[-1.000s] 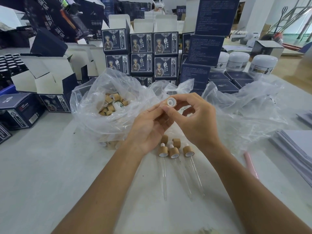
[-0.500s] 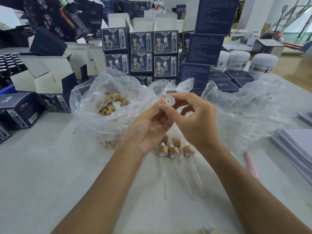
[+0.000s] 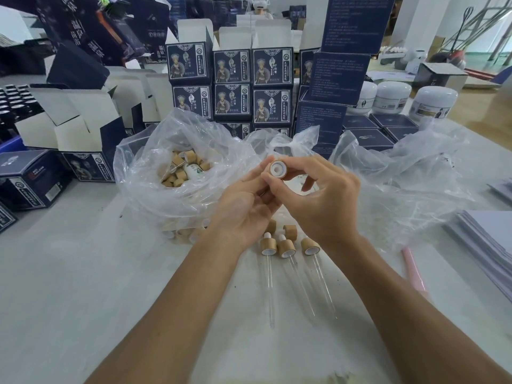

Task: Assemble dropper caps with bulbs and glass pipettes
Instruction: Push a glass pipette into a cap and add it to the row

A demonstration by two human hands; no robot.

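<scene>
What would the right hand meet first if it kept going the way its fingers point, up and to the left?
The right hand, holding the cap, would probably first meet the left hand, then the clear plastic bag; depth is unclear.

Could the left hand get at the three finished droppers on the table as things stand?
Probably yes. The droppers lie in the open just below the left hand, nothing covering them. But its fingers meet the cap that the right hand pinches, so it must let go first.

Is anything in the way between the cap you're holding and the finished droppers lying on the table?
Only the hands themselves. The cap is pinched in the right hand, and the left hand sits below it, just above the finished droppers.
</scene>
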